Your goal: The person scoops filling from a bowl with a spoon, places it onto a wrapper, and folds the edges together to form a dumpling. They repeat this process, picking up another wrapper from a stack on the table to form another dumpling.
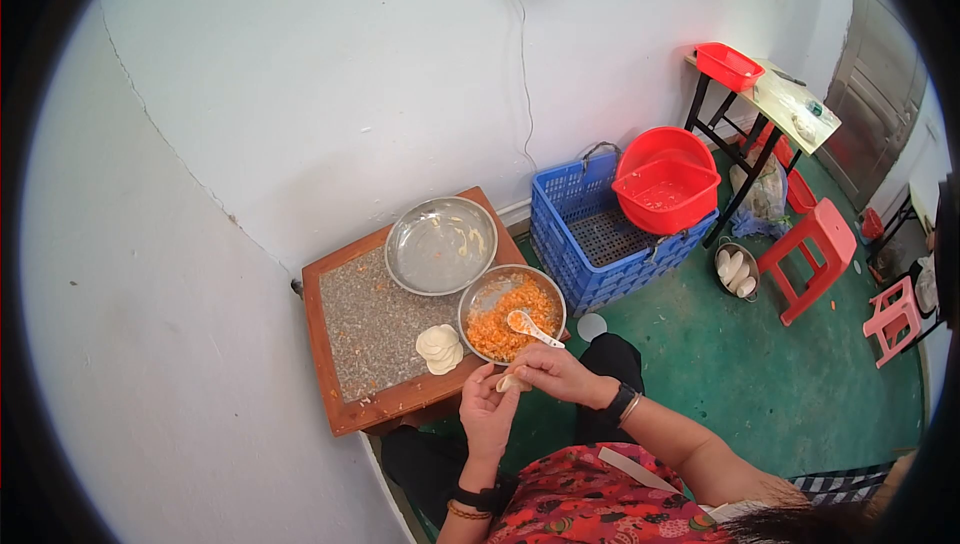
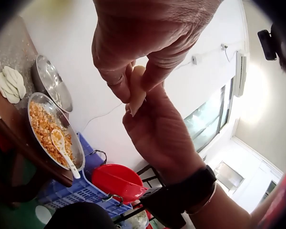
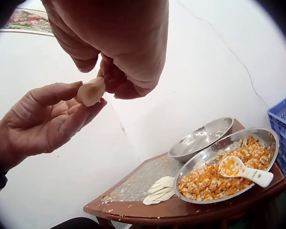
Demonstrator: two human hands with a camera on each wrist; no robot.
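A small folded piece of dough is pinched between both hands, above the person's lap. The left hand holds one end between thumb and fingers; the right hand grips the other end, its fingertips on the edge. In the right wrist view the dough looks plump and pale. Beside the hands stands a metal bowl of chopped orange and white filling, with a white spoon lying in it. A stack of round wrappers lies on the table's near edge.
On the wood-framed table is another metal bowl with pale smears. A blue crate with red basins stands to its right. Farther right are a red stool, a bowl of white items and a side table.
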